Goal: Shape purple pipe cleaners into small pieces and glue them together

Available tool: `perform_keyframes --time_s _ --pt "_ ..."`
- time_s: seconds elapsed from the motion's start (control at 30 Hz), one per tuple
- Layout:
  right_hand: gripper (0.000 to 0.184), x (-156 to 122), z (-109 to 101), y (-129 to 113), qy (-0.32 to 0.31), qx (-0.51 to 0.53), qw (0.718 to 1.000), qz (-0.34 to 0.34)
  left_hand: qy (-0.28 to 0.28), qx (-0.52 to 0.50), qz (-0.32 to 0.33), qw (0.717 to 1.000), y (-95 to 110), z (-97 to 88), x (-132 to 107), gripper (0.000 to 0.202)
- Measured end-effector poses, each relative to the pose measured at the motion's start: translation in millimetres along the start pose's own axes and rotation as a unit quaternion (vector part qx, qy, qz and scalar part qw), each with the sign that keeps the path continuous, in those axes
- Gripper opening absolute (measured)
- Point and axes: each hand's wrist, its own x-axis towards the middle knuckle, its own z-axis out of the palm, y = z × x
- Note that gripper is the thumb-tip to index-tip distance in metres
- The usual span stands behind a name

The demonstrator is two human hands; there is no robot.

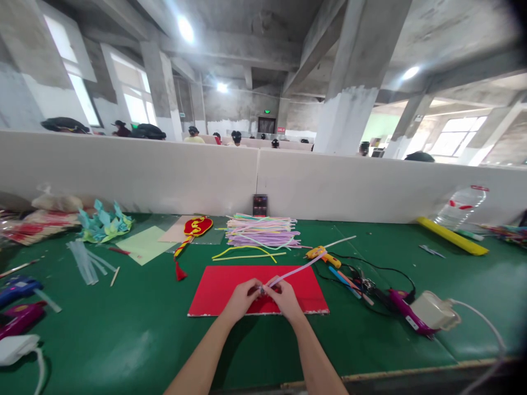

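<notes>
Both my hands meet over a red sheet (222, 291) lying on the green table. My left hand (242, 299) and my right hand (284, 299) pinch the near end of a pale lilac pipe cleaner (298, 270). Its free end slants up and to the right, toward a yellow glue gun (323, 255). Fingers of both hands are closed on the stem. A pile of pastel pipe cleaners (261, 230) lies just beyond the sheet, with a few loose yellow ones (247, 253) in front of it.
A purple glue gun (405, 311) with a white adapter (434, 311) and black cables lies right. A red ornament with tassel (191, 236), teal paper shapes (105, 222), glue sticks (86, 262) and more glue guns (18, 302) sit left. A white partition (255, 181) backs the table; people sit beyond.
</notes>
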Motion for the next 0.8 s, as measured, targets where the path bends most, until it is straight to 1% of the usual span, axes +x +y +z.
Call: perform_keyframes --time_s 0.13,0.23,0.33,0.57,0.8 --pt "0.030 -0.1 -0.1 -0.2 0.000 -0.005 1.000 0.001 0.002 0.025 0.010 1.000 -1.5 1.7 0.6 0.017" --pt "0.029 -1.3 0.0 -1.6 -0.005 -0.005 1.000 0.001 0.006 0.027 0.009 1.000 -2.4 1.0 0.4 0.016" --pt "0.032 -2.0 0.7 -1.6 -0.006 0.001 1.000 0.012 0.007 0.025 0.007 1.000 -2.3 -0.2 0.1 0.015" --pt "0.038 1.5 1.2 5.6 0.021 -0.002 0.999 0.041 -0.002 0.022 0.002 1.000 -0.5 -0.2 -0.5 0.016" --pt "0.032 -0.7 0.9 2.2 0.022 -0.027 0.999 0.028 0.003 0.029 0.006 1.000 -2.2 0.5 -1.4 0.014"
